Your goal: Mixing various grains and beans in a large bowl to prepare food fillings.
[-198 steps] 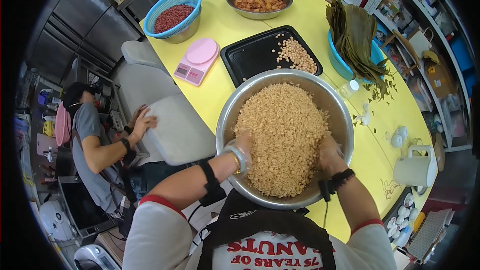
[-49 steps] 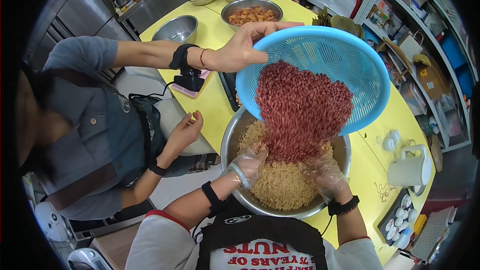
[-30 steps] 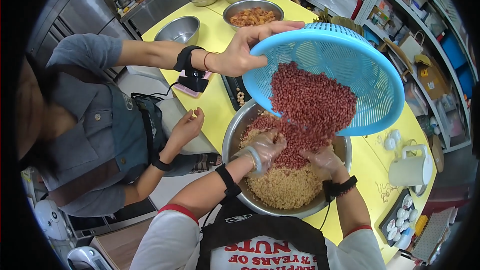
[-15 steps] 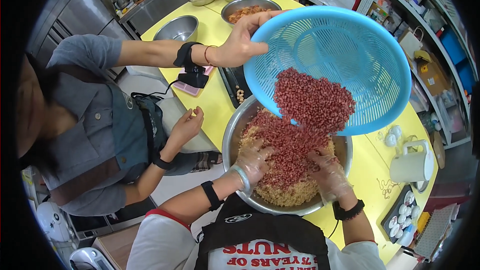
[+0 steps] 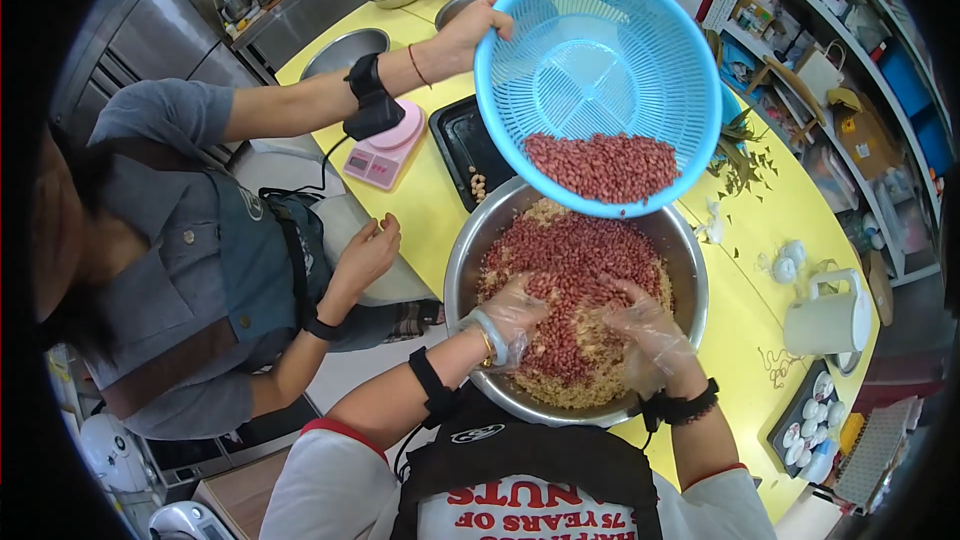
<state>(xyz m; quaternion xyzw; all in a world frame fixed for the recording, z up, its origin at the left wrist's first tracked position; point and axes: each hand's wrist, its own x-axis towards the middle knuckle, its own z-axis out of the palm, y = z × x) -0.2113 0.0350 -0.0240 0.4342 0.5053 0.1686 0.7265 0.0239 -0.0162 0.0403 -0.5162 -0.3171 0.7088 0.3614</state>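
Note:
A large steel bowl (image 5: 455, 270) holds dark red beans (image 5: 560, 250) heaped over tan, rice-like grains (image 5: 570, 390). My left hand (image 5: 512, 315), in a clear plastic glove, rests in the left of the heap with its fingers bent into the beans. Opposite it, my right hand (image 5: 650, 325), gloved too, has its fingers spread over the beans. Above the bowl's far side, a co-worker's hand (image 5: 478, 32) grips the rim of a tilted blue colander (image 5: 580, 70), and more red beans lie along its lower side.
The co-worker (image 5: 200, 250) stands at my left, their other hand (image 5: 368, 258) beside the yellow table (image 5: 740, 340). A pink scale (image 5: 385, 155) and a black tray (image 5: 455, 145) lie beyond the bowl. Leaves (image 5: 742, 155), a white jug (image 5: 828, 315) and a muffin tin (image 5: 808, 420) are at the right.
The colander has moved up and left and tilted back; fewer beans are in it and the stream has stopped. My right hand's fingers have lifted and spread on the beans.

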